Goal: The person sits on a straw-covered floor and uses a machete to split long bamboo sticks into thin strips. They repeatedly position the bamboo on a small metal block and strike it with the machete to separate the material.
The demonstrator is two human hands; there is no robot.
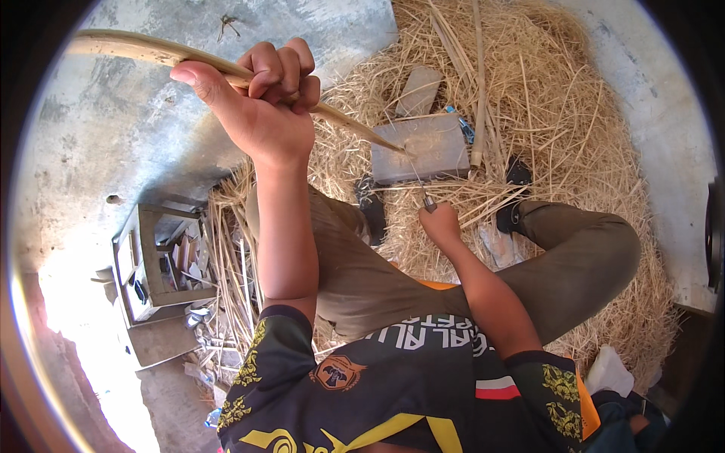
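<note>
"Holding anything?"
"Left hand [273,124] has a closed grip round the pole [346,123], tip over the grey block [442,151]; right hand [442,224] is closed on a thin tool [430,203]."
"Finished?"
"Seems midway: shavings [563,106] lie around, pole apparently unfinished."

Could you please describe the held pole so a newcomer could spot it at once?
Start at the big heap of straw-coloured strands and find the larger grey block on it. From over that block, a pale, curved pole runs to the upper left, through the left hand. Unlike the straight stick lying on the heap, this one is gripped and raised.
</note>
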